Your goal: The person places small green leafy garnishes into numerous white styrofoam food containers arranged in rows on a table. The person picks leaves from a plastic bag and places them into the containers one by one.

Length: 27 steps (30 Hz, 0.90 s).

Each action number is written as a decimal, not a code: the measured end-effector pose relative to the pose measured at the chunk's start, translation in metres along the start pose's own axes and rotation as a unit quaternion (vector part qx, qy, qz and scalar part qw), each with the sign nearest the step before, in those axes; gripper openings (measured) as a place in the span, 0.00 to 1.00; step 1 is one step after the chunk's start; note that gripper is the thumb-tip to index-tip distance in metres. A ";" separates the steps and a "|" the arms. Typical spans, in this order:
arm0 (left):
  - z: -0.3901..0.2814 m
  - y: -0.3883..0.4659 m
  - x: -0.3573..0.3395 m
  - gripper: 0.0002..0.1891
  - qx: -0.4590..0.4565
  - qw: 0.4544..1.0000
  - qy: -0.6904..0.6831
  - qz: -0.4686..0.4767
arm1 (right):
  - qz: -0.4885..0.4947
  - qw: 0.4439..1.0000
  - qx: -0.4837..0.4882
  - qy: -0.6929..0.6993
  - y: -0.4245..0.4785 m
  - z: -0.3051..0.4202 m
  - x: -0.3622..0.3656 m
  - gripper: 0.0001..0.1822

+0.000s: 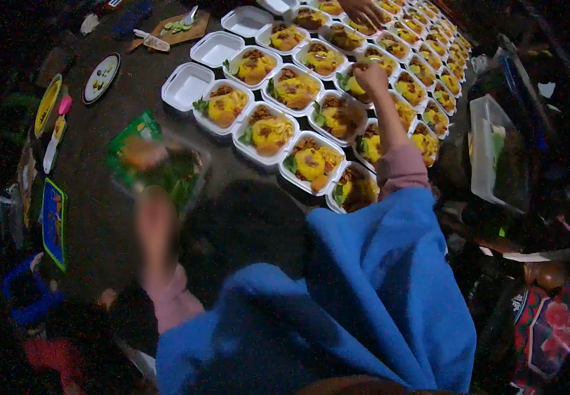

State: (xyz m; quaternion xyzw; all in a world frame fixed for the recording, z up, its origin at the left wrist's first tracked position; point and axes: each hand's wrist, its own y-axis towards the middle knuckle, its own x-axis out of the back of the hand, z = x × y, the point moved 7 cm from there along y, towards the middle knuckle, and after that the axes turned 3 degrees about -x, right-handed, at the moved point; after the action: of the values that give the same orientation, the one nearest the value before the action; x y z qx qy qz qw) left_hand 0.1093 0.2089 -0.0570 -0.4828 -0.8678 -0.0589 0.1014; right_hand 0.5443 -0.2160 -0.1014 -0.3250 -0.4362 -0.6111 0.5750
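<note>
My right hand (369, 79), its fingers bent downward, is over a white foam box of yellow rice (356, 88) among many rows of such filled boxes. Whether it pinches anything is too small to tell. My left arm reaches forward at the left, and my left hand (144, 152) is blurred over a green packet (137, 131) and a clear tray of green leaves (181, 185). What those fingers hold cannot be made out. Nearer filled boxes carry yellow rice, brown topping, shreds and green leaves, such as the foam box (313, 163) in the front row.
Three empty foam boxes (187, 86) line the left side of the rows. Further left are a cutting board (193, 32) with cucumber slices, an oval plate (102, 79), a yellow bowl (48, 106) and a blue tray (54, 224). Another person's hand (364, 15) reaches in at the top.
</note>
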 end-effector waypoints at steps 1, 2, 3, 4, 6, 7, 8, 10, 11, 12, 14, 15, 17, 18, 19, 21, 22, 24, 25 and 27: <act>-0.002 -0.002 0.000 0.08 -0.004 1.000 -0.005 -0.006 | -0.021 0.998 -0.009 0.052 -0.010 0.007 0.010 0.13; -0.003 -0.009 0.008 0.08 -0.003 1.000 -0.003 -0.022 | 0.000 0.985 0.006 0.174 -0.035 0.047 0.017 0.14; -0.005 -0.011 0.006 0.08 -0.003 1.000 -0.013 -0.019 | 0.008 0.981 -0.011 0.193 -0.056 0.068 0.025 0.14; -0.009 -0.009 -0.003 0.08 -0.005 1.000 -0.025 -0.006 | -0.001 0.962 0.035 0.271 -0.075 0.081 0.027 0.14; -0.017 -0.015 -0.005 0.09 -0.013 1.000 -0.020 0.011 | 0.097 0.922 0.091 0.363 -0.139 0.154 0.026 0.15; -0.024 -0.018 -0.010 0.09 -0.025 0.999 -0.014 0.028 | 0.153 0.922 0.140 0.327 -0.171 0.182 0.019 0.14; -0.031 -0.022 -0.013 0.09 -0.036 0.999 -0.005 0.041 | 0.237 0.881 0.159 0.376 -0.202 0.211 0.013 0.13; -0.034 -0.033 -0.024 0.08 -0.061 0.997 -0.010 0.047 | 0.185 0.876 0.244 0.372 -0.251 0.227 0.022 0.12; -0.037 -0.039 -0.020 0.08 -0.070 0.997 -0.006 0.043 | 0.216 0.862 0.225 0.400 -0.265 0.231 0.029 0.11; -0.036 -0.047 -0.007 0.08 -0.061 0.998 -0.002 0.014 | 0.215 0.856 0.227 0.412 -0.272 0.232 0.032 0.11; -0.018 -0.053 0.004 0.07 -0.040 0.999 -0.021 -0.014 | 0.205 0.875 0.184 0.398 -0.276 0.209 0.044 0.11; -0.019 -0.058 0.006 0.07 -0.041 0.998 -0.037 -0.008 | 0.208 0.887 0.151 0.383 -0.276 0.198 0.049 0.11; -0.021 -0.067 0.009 0.07 -0.044 0.997 -0.070 0.001 | 0.207 0.888 0.145 0.385 -0.281 0.196 0.059 0.12; -0.029 -0.071 0.003 0.07 -0.044 0.996 -0.072 0.009 | 0.201 0.877 0.170 0.401 -0.288 0.203 0.063 0.13; -0.043 -0.078 -0.004 0.07 -0.039 0.997 -0.071 0.015 | 0.199 0.864 0.193 0.420 -0.298 0.214 0.068 0.14; -0.058 -0.090 -0.022 0.07 -0.014 0.995 -0.092 0.039 | 0.105 0.845 0.286 0.440 -0.322 0.243 0.086 0.20; -0.063 -0.096 -0.025 0.08 0.010 0.994 -0.104 0.043 | 0.116 0.828 0.310 0.453 -0.335 0.260 0.088 0.20; -0.074 -0.103 -0.027 0.07 0.003 0.994 -0.097 0.050 | 0.207 0.790 0.305 0.490 -0.356 0.288 0.077 0.20; -0.081 -0.103 -0.024 0.07 -0.028 0.995 -0.076 0.055 | 0.286 0.767 0.275 0.505 -0.364 0.297 0.066 0.20; -0.074 -0.109 -0.003 0.06 0.012 0.998 -0.058 0.027 | 0.336 0.752 0.231 0.518 -0.378 0.314 0.059 0.12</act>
State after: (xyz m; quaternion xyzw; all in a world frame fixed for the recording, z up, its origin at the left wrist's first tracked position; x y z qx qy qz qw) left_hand 0.0270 0.1347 0.0136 -0.5076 -0.8594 -0.0177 0.0586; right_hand 0.1317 0.0287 0.0196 0.0584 -0.0623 -0.3341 0.9387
